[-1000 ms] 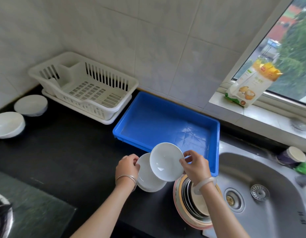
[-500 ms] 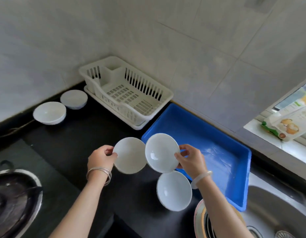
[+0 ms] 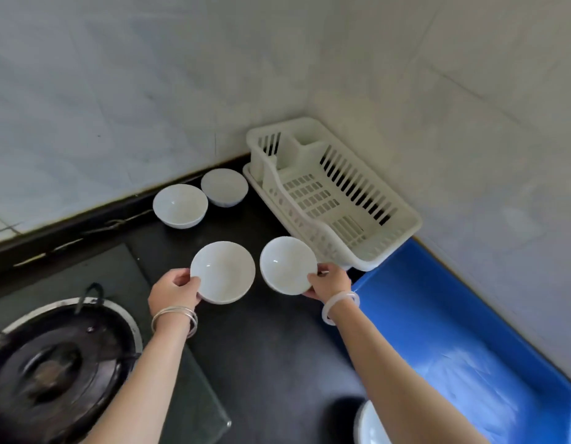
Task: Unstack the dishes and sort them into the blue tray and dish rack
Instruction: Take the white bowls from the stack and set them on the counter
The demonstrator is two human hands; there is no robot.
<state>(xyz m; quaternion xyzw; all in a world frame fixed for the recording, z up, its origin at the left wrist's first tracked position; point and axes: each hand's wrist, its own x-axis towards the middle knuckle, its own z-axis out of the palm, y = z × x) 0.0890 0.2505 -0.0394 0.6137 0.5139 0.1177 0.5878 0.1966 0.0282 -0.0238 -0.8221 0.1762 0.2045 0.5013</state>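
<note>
- Both bowls have travelled left, away from the blue tray (image 3: 463,341), and now hang over the dark desk (image 3: 277,347).
- Left hand (image 3: 173,291) pinches its bowl (image 3: 223,272) by the rim.
- Right hand (image 3: 329,282) clamps the second bowl (image 3: 287,265), just before the dish rack (image 3: 332,193).

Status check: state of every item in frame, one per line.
Left hand: gripping a white bowl by its rim.
Right hand: gripping another white bowl by its rim.
Two bowls by the wall: upright on the counter.
Dish rack: empty.
Blue tray: visible part empty.
</note>
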